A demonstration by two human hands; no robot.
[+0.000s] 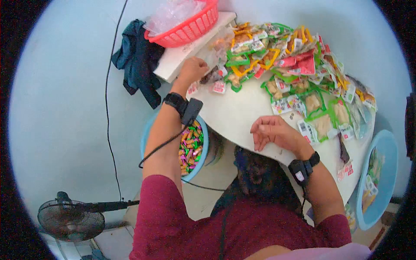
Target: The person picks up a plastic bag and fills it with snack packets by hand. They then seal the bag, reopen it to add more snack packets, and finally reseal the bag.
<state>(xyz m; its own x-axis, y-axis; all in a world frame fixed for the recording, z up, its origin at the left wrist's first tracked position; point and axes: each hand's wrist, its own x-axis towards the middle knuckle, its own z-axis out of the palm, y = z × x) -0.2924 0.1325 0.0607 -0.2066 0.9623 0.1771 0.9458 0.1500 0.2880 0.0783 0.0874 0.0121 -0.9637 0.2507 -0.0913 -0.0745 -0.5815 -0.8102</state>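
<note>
clear crinkled snack packet (213, 54), left hand (193, 69) fingers clamped on it; right hand (273, 132) fingers loosely apart

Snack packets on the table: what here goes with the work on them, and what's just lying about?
In hand: left hand at the snack packets; right hand resting on the table; basin of wrapped sweets beside it.
Lying about: dark cloth, fan, red basket.
</note>
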